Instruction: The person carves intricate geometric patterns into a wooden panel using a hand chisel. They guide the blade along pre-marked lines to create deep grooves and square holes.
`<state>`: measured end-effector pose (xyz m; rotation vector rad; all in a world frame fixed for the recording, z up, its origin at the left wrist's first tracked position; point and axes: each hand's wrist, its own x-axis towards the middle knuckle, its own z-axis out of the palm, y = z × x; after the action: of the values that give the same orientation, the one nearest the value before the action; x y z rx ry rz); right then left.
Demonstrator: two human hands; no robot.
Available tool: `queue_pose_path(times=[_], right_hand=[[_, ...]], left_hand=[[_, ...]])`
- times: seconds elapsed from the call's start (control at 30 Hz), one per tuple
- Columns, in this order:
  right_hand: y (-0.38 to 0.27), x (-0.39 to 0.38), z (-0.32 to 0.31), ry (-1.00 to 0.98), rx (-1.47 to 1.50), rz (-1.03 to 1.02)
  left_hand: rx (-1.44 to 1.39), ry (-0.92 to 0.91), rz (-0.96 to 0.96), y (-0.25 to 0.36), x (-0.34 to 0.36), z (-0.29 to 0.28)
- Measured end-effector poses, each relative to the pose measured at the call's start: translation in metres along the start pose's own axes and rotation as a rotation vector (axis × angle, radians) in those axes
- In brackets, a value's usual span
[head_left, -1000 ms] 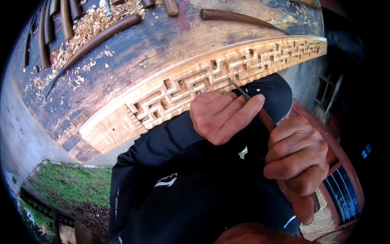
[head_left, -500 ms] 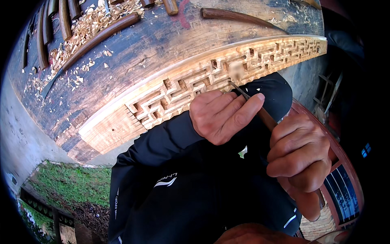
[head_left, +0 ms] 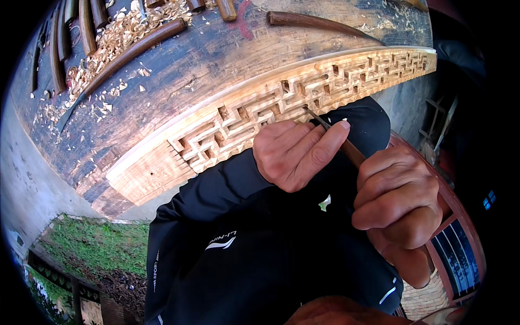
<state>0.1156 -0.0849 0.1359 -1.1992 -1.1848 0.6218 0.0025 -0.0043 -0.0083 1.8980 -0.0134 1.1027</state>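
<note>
A long pale board (head_left: 149, 169) with a carved geometric fret pattern of stepped grooves lies along the near edge of the bench. My right hand (head_left: 398, 195) is wrapped round the brown wooden handle of a carving chisel (head_left: 353, 154). Closer to the blade, my left hand (head_left: 300, 156) holds the same chisel between thumb and fingers, its knuckles by the board's near edge. The chisel's tip meets the carved pattern near the board's middle. Part of the blade is hidden behind my left fingers.
On the dark, worn bench (head_left: 216, 65) lie several wooden-handled tools at the far left, among curled wood shavings (head_left: 125, 33). One long chisel (head_left: 135, 50) points toward the near left. Another wooden-handled tool (head_left: 309, 20) lies beyond the board. Grass (head_left: 92, 244) shows below left.
A small blurred pale chip over the carving is gone from there. My right hand and the chisel handle have shifted slightly to the left; my left hand stays nearly in place.
</note>
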Motion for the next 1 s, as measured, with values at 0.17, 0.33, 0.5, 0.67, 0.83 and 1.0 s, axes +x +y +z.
queue_pose_path(times=[0.17, 0.33, 0.5, 0.67, 0.83, 1.0], right_hand=[[0.006, 0.001, -0.002, -0.002, -0.007, 0.018], [0.012, -0.011, 0.003, 0.015, 0.004, -0.180], [-0.012, -0.026, 0.008, 0.020, -0.037, -0.250], [-0.027, -0.053, -0.009, 0.187, -0.006, -0.257], [-0.040, -0.069, -0.024, 0.391, 0.073, -0.291], [-0.039, -0.091, -0.032, 0.502, 0.209, -0.273]], left_hand=[[0.020, -0.035, -0.058, 0.003, -0.004, 0.001], [-0.058, -0.032, 0.080, 0.004, -0.004, -0.009], [-0.051, -0.266, 0.179, 0.019, -0.014, -0.039], [0.115, -0.466, 0.237, 0.033, -0.014, -0.058], [0.257, -0.428, 0.232, 0.037, 0.004, -0.065], [0.479, -0.249, 0.128, 0.029, 0.007, -0.059]])
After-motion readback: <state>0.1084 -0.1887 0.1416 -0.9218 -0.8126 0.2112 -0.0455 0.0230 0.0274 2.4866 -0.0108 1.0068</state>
